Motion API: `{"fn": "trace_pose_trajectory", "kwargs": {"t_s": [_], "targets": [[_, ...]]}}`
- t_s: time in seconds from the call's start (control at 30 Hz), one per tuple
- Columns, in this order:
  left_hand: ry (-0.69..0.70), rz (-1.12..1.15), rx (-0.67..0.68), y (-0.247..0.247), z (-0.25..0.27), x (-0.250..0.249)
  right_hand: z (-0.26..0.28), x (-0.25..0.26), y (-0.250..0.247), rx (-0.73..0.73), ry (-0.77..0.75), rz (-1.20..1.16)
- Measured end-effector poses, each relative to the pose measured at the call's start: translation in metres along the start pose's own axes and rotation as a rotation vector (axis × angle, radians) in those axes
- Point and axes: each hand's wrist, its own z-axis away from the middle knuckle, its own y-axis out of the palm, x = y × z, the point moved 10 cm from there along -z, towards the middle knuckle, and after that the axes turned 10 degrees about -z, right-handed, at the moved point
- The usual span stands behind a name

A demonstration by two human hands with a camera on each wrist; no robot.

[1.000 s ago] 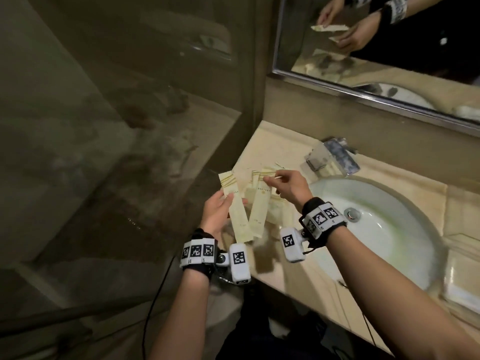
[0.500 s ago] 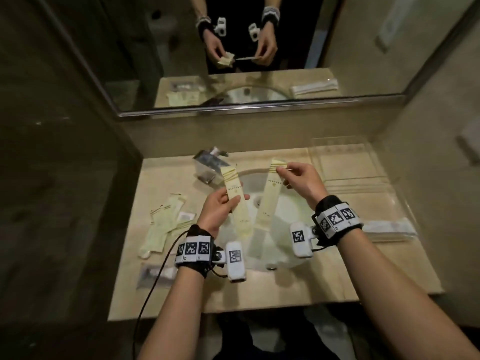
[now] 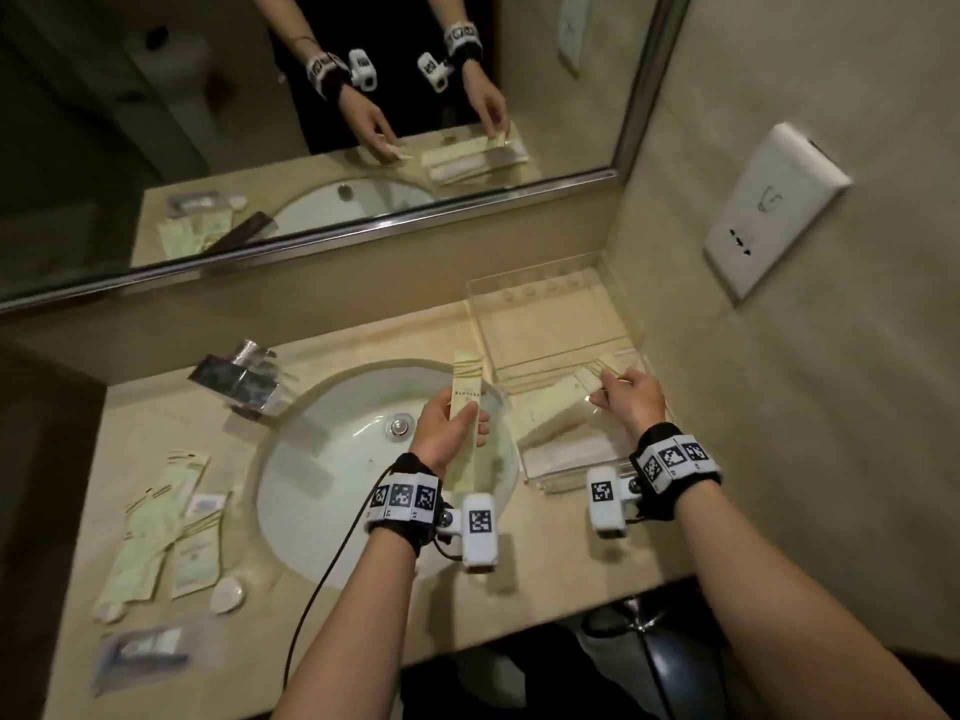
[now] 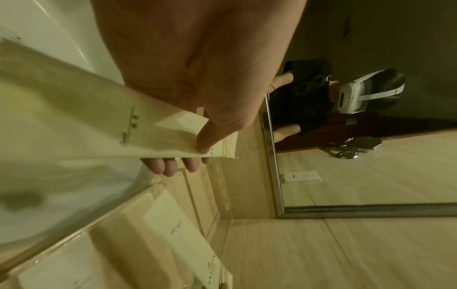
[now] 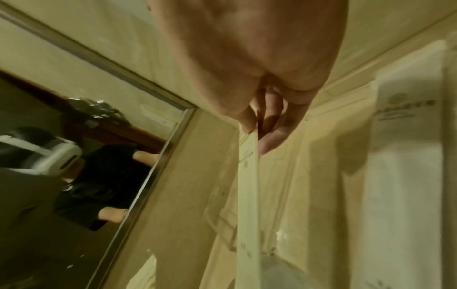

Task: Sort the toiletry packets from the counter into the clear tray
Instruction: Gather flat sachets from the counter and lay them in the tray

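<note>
My right hand (image 3: 631, 394) pinches one long cream packet (image 3: 558, 402) by its striped end, thumb and fingertips (image 5: 270, 140) closed on it, its body slanting down into the clear tray (image 3: 550, 324) onto another packet lying there. My left hand (image 3: 447, 433) grips a second packet (image 3: 466, 394) mid-length, upright over the sink (image 3: 337, 459). They look featherlight, thin, floppy and a bit slick, so I reckon the crimped ends grip best. More packets (image 3: 156, 532) wait on the counter (image 3: 545, 563), far left
</note>
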Motion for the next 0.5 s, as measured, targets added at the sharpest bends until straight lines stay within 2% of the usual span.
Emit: {"fn": "trace_pose_trajectory", "kwargs": {"t_s": [0.07,0.2,0.37,0.5], "targets": [[-0.025,0.001,-0.015,0.012,-0.004,0.003,-0.011,-0.013,-0.018,-0.069,0.082,-0.054],[-0.041,-0.032,-0.031,0.022,-0.008,0.009,-0.029,-0.025,-0.038,-0.183,0.142,0.027],[-0.057,-0.05,-0.045,0.024,-0.013,0.013,-0.044,-0.037,-0.029,-0.138,0.225,0.208],[-0.069,-0.06,-0.054,0.021,-0.017,0.015,-0.056,-0.044,-0.019,-0.094,0.217,0.319]]}}
